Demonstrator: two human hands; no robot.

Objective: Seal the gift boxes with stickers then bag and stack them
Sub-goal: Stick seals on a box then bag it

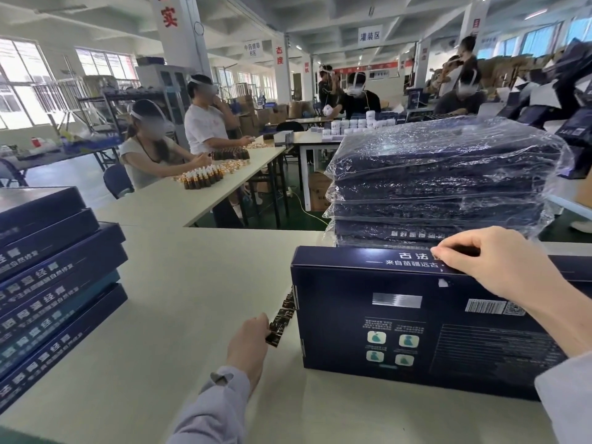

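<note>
Meanwhile, well left of left hand [250, 344], loose box stack [48, 283] sits. Left hand pinches sticker strip [282, 318] just beside gift box [416, 331]. Right hand [490, 267] curls over top flap [368, 256], bagged stack [442, 187] beyond. Risk: slackened grip lets flap spring, sticker lands crooked.

Bright window daylight, fisheye-warped edges

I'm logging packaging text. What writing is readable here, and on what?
"灌装区": hanging sign.
"实": near pillar.
"态度": far pillar.
"古法", "来自苗疆远古": gift box top.
"自然修复": left box stack.
Gift box back print and bagged boxes: too blurred.
</note>
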